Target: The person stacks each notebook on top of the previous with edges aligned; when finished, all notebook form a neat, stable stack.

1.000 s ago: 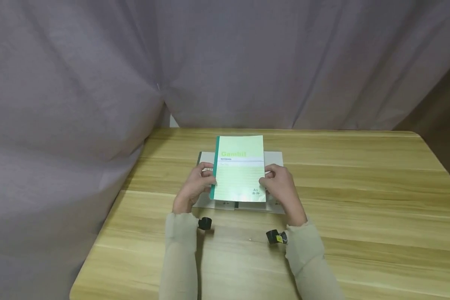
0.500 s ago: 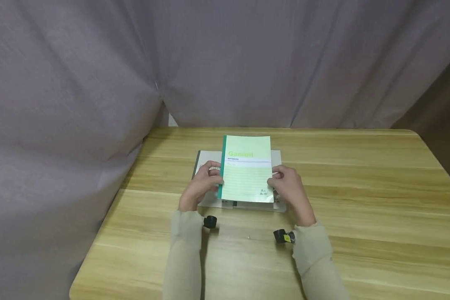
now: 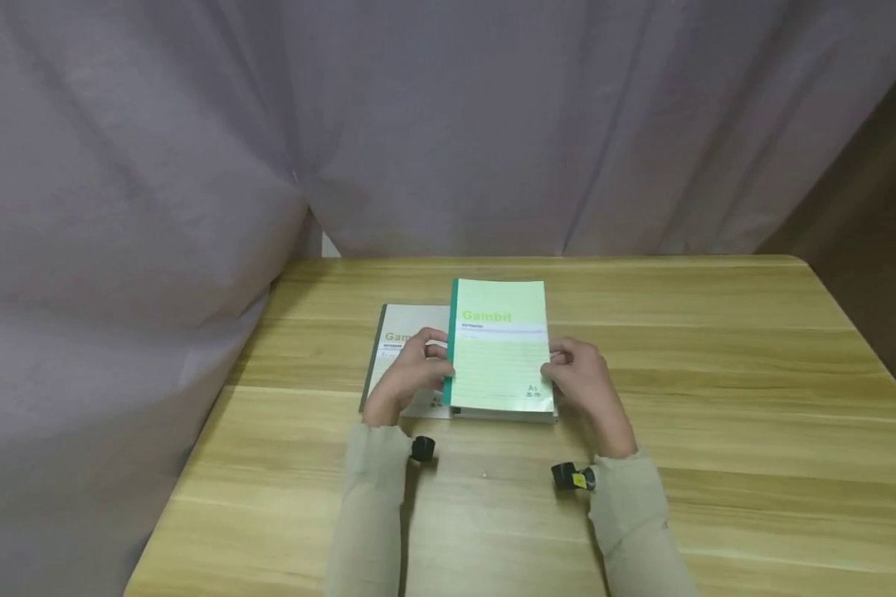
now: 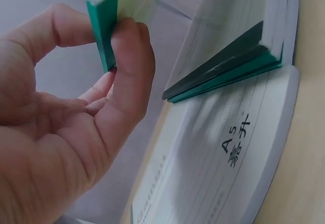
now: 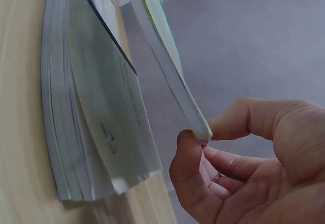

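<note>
- Light-green softcover notebook with a teal spine strip (image 3: 500,347), thin, rectangular, matte ruled cover with "Gambit" printed on it; held up just above a stack of notebooks (image 3: 504,412), about level, at the counter's middle.
- Left hand (image 3: 411,377) pinches the teal spine edge: thumb on top, fingers (image 4: 129,56) curled under, clamped on the spine. Left wrist view shows the spine as a flat, narrow teal band.
- Right hand (image 3: 586,383) pinches the opposite, open page edge; thumb and fingers (image 5: 185,155) clamped on the near corner. In the right wrist view the notebook bows slightly; page block looks pale and smooth.
- Stack below: several thin notebooks of the same kind, with pale page edges and dark-green and teal spines, fanned a little in the left wrist view.
- Grey-beige softcover notebook (image 3: 403,348) lies flat on the counter to the left of the stack, with "Gam" showing; the left hand covers part of it. Wrist view shows "A5" and ruled lines on its cover.
- Counter (image 3: 717,398): light wood-grain laminate, plank pattern, rounded corners, smooth.
- Beige knit sleeves (image 3: 373,497) on both forearms; a small black wrist device (image 3: 422,448) sits at each cuff.
- Grey-mauve fabric curtain (image 3: 448,124), soft folds, hangs behind and to the left of the counter.
</note>
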Motion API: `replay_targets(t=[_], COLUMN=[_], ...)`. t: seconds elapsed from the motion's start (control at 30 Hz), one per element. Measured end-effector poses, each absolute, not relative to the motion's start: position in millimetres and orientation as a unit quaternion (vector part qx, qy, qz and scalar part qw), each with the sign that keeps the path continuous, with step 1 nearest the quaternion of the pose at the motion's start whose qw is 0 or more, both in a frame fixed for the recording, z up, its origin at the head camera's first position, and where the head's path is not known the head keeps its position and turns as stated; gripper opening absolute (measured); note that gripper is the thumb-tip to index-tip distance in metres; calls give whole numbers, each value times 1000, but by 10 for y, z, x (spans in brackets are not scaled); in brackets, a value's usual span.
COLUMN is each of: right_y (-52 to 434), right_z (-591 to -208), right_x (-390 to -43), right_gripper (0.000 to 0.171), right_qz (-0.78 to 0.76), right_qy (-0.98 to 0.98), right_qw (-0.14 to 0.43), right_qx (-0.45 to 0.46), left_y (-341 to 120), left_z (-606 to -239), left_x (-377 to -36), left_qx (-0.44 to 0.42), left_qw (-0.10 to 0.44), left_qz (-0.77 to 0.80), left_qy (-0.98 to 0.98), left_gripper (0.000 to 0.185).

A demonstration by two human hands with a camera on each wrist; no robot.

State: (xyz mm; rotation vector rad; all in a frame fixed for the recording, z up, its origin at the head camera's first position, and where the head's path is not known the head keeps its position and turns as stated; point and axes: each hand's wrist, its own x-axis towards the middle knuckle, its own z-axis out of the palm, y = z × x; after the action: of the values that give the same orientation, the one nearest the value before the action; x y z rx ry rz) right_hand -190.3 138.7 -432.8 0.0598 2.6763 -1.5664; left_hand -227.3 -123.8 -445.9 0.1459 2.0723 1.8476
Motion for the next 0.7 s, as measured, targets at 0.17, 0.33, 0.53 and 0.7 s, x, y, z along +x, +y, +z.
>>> replay_targets(t=[0.17,0.33,0.53,0.7], right_y=[1440,1498,1516,1507], right_z=[-4341,-4330,-4351,-4399], right_x=[-1921,-1933,-1904,-1906], right_gripper=[45,45,47,45], right_qz=[-520,-527,-530,-526], right_qy=[853,849,846,848], right_qw=[29,38,54,59], right_qx=[17,6,7,18], left_y=[-1206,-1171,-1152,-1128], left_z=[-4457,-4453,-4502,-4538], left_x=[-2281,-2289,-2293,-2281], left_qx=[53,53,43,47], left_qw=[187,192,199,193], left_qz=[655,661,648,641], left_qy=[730,723,734,742], left_gripper=[54,53,53,52])
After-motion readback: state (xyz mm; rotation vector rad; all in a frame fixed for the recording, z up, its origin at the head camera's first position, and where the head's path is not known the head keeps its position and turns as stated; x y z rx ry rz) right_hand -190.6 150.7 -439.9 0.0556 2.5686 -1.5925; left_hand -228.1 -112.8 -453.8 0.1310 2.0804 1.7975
